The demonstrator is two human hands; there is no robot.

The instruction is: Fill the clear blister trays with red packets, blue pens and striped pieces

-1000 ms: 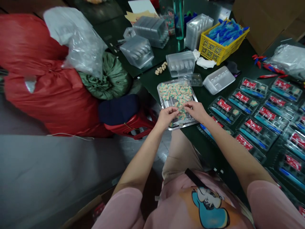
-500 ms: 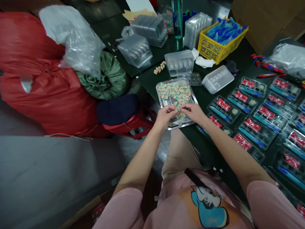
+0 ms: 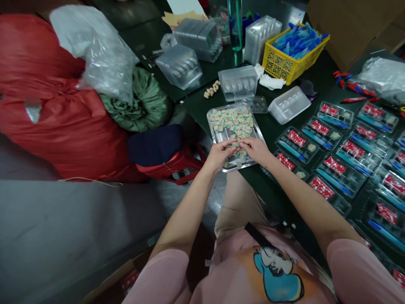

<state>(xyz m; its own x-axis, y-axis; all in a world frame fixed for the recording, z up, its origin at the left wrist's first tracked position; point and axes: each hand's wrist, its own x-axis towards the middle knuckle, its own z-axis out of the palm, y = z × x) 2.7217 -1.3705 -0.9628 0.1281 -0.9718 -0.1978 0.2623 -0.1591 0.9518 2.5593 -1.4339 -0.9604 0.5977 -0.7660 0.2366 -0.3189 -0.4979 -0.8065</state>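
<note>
A shiny metal tray (image 3: 222,136) at the table's near edge holds a loose layer of small flat pieces (image 3: 236,119), beige with green edges. Over the tray's near half, my left hand (image 3: 220,154) and my right hand (image 3: 255,150) meet at the fingertips. Both are closed in a pinch around one or more of these small pieces, mostly covered by the fingers. Right of the tray lie rows of clear blister packs (image 3: 297,144), each with a red-and-white packet and many with a blue pen.
Behind the tray stand clear plastic shells (image 3: 238,83) and an open clear tray (image 3: 289,105). A yellow basket (image 3: 278,65) of blue pens sits farther back, near a green bottle (image 3: 235,25). Large red sacks (image 3: 47,122) and a stool with a dark cushion (image 3: 155,145) are at left.
My fingertips have shifted slightly and drawn closer together over the tray, covering more of the pinched piece. The tray and the packs stay in place.
</note>
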